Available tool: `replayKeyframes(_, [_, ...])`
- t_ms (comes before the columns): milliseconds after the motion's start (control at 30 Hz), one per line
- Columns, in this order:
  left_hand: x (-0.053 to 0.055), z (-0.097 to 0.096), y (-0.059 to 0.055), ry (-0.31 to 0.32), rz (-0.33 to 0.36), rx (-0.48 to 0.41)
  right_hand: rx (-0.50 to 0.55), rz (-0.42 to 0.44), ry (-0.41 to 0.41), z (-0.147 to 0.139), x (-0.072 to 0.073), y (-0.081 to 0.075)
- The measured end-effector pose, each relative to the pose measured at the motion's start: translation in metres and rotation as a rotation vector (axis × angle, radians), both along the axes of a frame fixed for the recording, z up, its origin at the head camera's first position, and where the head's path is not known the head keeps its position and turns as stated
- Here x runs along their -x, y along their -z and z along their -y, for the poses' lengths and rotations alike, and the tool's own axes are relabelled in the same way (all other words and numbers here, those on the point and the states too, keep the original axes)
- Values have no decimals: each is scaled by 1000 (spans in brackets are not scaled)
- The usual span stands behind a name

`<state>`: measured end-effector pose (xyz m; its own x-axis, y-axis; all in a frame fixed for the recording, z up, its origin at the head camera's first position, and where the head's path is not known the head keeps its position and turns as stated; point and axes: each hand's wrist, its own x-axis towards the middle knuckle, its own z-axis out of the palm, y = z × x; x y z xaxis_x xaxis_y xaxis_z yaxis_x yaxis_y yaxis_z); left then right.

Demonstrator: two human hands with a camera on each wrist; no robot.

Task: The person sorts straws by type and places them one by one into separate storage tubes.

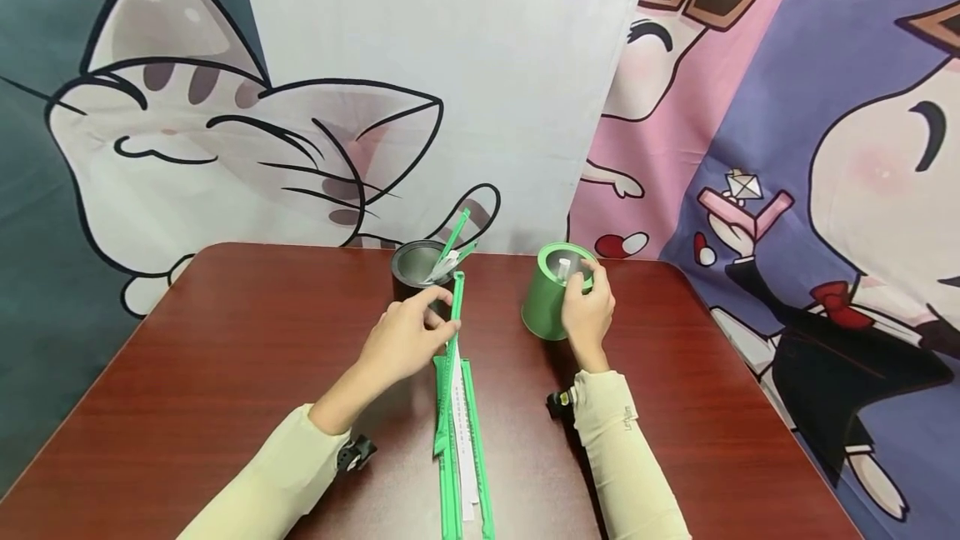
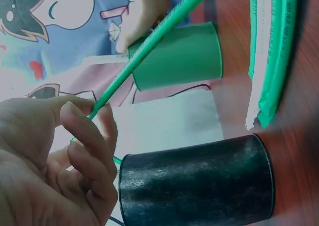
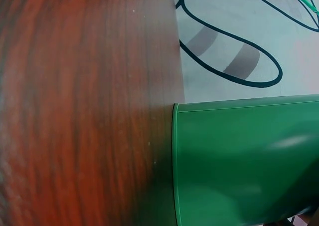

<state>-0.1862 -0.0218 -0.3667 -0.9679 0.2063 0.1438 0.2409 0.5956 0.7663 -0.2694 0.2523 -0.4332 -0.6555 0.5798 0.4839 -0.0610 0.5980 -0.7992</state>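
Observation:
My left hand (image 1: 408, 332) pinches a slim green stick (image 1: 454, 323) with print along it, like a wrapped straw, between thumb and fingers. The stick slants across the left wrist view. Just beyond that hand stands a black cup (image 2: 197, 181), with green and white strips (image 1: 450, 261) poking from its mouth. My right hand (image 1: 588, 307) has its curled fingers and thumb at the rim of an upright green cup (image 1: 542, 307). A white stick (image 2: 104, 59) sticks out of the green cup beside those fingers. The right wrist view shows the cup's side but not the fingers.
Several green and white strips (image 1: 450, 482) lie lengthwise on the reddish-brown table (image 1: 300, 298), between my forearms. A cloth (image 1: 525, 40) with cartoon figures hangs behind the table's far edge. Small black devices sit at both wrists.

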Motion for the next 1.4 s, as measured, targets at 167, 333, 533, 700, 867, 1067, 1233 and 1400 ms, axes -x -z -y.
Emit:
replayKeyframes(167, [3,-4,-8,-38,-102,-142,-5,-9,-8,0,0,0])
replayKeyframes(333, [7,-9,-17,-86,-261,-178,-4,-10,2,0,0,1])
replayKeyframes(533, [10,-15,-28,-103,-345,-219,-3,-3,0,1,0,2])
replayKeyframes(700, [12,-20,-36,-106,-376,-284,-1,-6,-5,1,0,1])
replayKeyframes(867, [17,-25,-44,-98,-393,-361,3,-7,-10,0,0,0])
replayKeyframes(1067, [25,-28,-59,-85,-454,-390,5,-1,-5,0,-1,0])
replayKeyframes(1233, [31,-32,-69,-85,-471,-411,3,-1,-3,-1,0,0])
replayKeyframes(1400, [35,-38,-73,-100,-450,-407,1,-1,-7,-1,1,-1])
